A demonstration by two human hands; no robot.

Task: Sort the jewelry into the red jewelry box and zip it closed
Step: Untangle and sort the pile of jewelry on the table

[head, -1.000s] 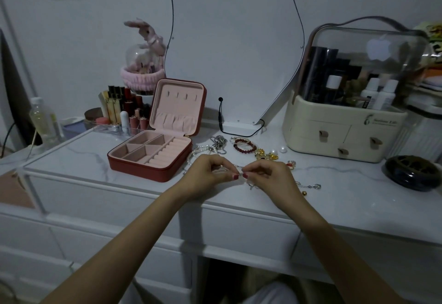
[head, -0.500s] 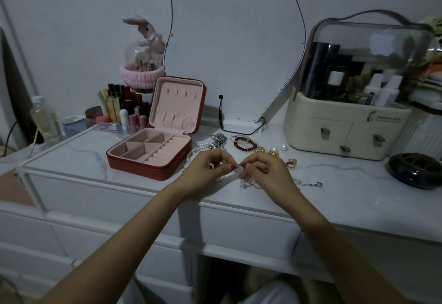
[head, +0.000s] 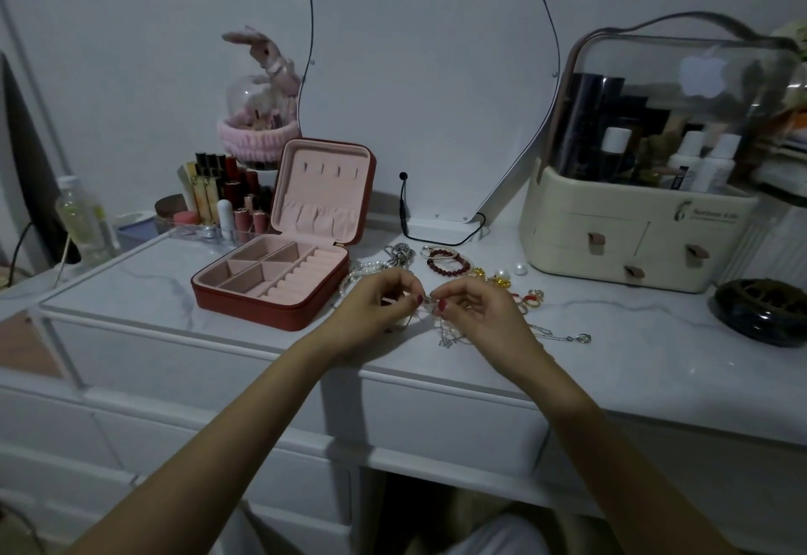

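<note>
I pinch a thin chain (head: 430, 319) with both hands, left (head: 377, 305) and right (head: 474, 308), just above the table (head: 633, 362), I think to untangle it before storing. The box (head: 273, 281) lies open to the left, its compartments empty. Behind: one bead bracelet (head: 447, 265), two pearls (head: 512, 270)

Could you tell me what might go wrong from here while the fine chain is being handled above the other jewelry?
The thin silver chain pinched between the left hand and right hand trails down onto the tabletop, so it may knot or snag. The loose pearls lie free on the smooth marble top and could roll if brushed. The red jewelry box stands open close to the left hand, so a careless elbow could shove it.
</note>
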